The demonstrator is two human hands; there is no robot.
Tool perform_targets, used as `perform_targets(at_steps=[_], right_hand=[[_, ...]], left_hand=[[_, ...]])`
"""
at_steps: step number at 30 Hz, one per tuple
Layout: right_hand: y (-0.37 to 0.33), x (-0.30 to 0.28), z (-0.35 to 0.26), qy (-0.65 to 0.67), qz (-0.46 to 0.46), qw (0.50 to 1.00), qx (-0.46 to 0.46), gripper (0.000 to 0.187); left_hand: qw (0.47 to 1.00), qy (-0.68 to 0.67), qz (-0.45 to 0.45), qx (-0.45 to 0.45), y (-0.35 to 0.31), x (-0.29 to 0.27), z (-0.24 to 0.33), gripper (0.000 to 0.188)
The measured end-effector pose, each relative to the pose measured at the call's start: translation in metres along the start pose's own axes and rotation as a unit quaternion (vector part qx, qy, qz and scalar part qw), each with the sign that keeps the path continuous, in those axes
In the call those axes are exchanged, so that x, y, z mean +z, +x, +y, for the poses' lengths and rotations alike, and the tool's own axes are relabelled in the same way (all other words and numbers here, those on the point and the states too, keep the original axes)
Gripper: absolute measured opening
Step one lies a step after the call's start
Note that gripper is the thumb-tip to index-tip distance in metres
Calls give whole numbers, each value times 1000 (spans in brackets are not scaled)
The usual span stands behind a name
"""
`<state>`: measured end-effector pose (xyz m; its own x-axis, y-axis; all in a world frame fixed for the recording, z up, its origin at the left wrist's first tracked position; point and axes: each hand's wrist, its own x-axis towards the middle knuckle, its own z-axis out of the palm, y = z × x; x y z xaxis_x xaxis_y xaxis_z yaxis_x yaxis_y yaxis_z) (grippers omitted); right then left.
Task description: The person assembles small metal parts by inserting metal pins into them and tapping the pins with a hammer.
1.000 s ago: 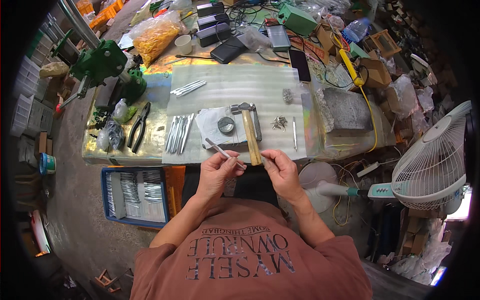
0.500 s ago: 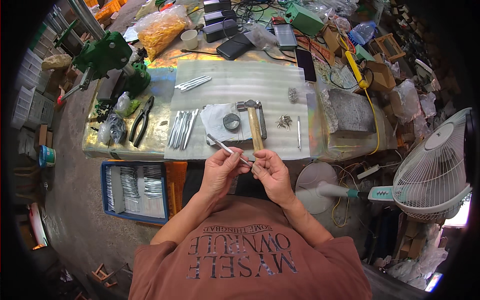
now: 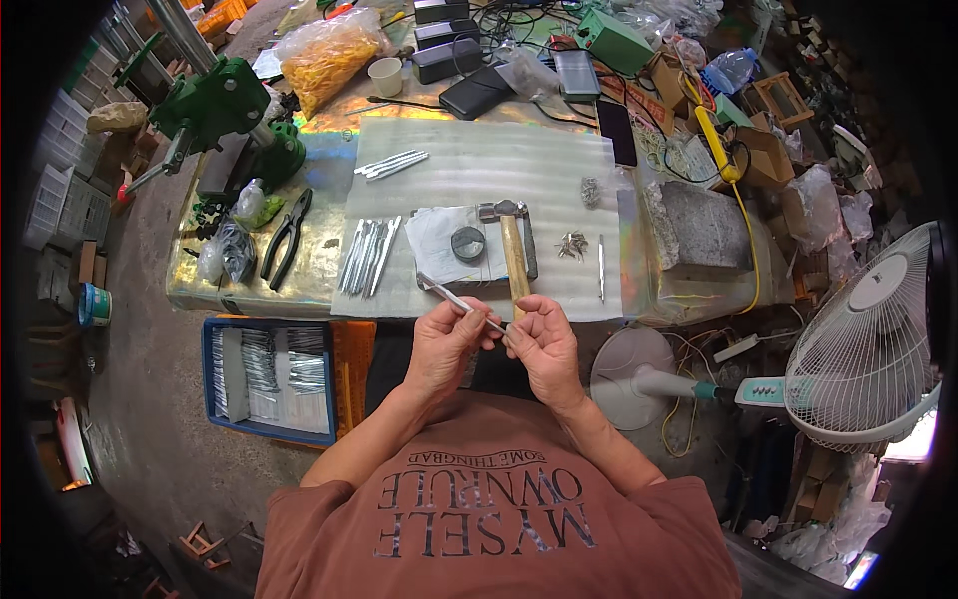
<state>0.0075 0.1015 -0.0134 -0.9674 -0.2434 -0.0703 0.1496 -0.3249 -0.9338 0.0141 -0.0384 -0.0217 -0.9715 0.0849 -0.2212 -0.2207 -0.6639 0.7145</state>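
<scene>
Currently the left hand (image 3: 442, 341) pinches a thin metal rod (image 3: 448, 297), aslant by the near edge of the table (image 3: 324, 262). At the rod's lower end the right hand (image 3: 546, 349) has thumb and fingers pinched together, on what I cannot tell. Just beyond lies a hammer (image 3: 514, 255)

Worn on the head, one wide fisheye camera looks down over the shirt (image 3: 489, 494) toward the nearby workbench (image 3: 323, 255).
</scene>
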Motion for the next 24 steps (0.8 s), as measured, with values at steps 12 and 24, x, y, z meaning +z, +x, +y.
perform_targets(at_steps=[12, 24], right_hand=[[3, 2, 4, -35, 7, 999, 4, 34], [-2, -3, 3, -61, -13, 998, 3, 23]], left_hand=[[1000, 11, 13, 26, -1, -2, 3, 13], [985, 107, 56, 121, 29, -18, 19, 12]])
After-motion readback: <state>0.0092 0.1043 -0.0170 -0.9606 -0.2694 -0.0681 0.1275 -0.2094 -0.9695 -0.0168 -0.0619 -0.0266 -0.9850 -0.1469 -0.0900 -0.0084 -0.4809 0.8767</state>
